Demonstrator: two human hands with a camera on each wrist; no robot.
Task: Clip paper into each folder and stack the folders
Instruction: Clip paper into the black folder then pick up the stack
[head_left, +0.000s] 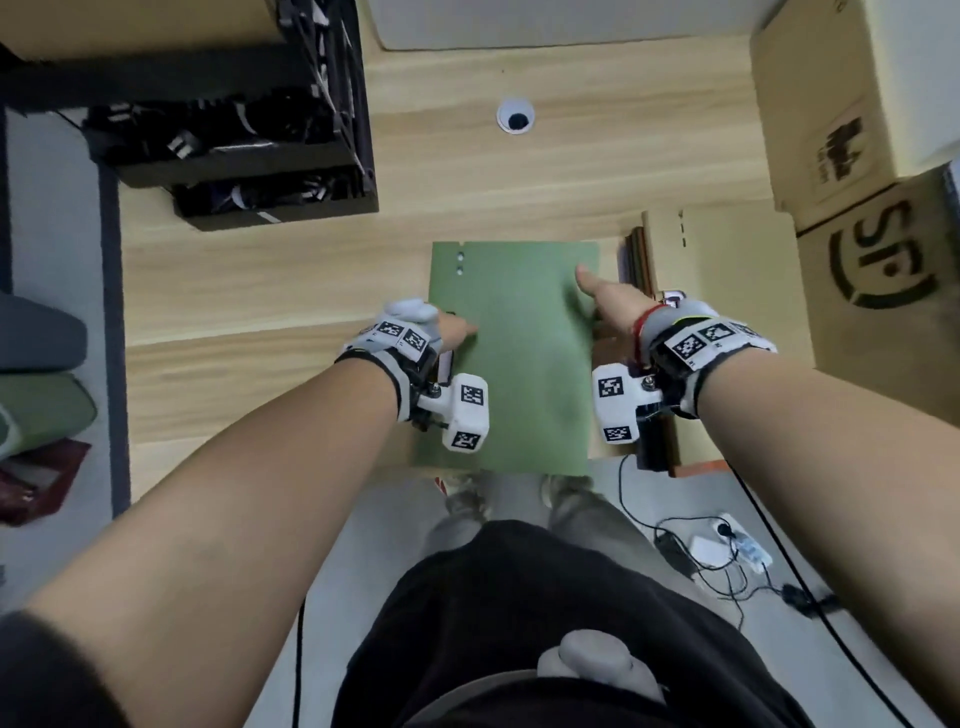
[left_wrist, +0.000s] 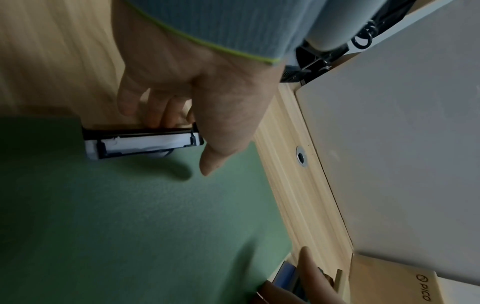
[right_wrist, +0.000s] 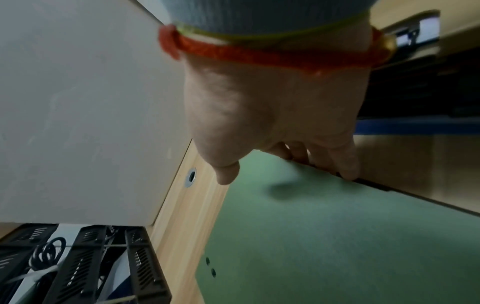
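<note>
A closed green folder (head_left: 519, 364) lies flat near the front edge of the wooden desk (head_left: 260, 291). My left hand (head_left: 447, 330) grips its left edge, thumb on the cover and fingers curled down beside a black and white clip piece (left_wrist: 142, 142) at that edge. My right hand (head_left: 608, 299) grips the right edge, thumb lying on the cover (right_wrist: 337, 246) and fingers (right_wrist: 345, 162) curled over the edge. Right of it sits a stack of folders with a tan folder (head_left: 727, 291) on top and dark ones beneath. No loose paper shows.
A black crate of cables (head_left: 234, 130) stands at the back left. Cardboard boxes (head_left: 857, 130) fill the right side. A cable hole (head_left: 515, 117) sits behind the folder, before a grey partition (head_left: 519, 21). Wires and a power strip (head_left: 727, 545) lie on the floor.
</note>
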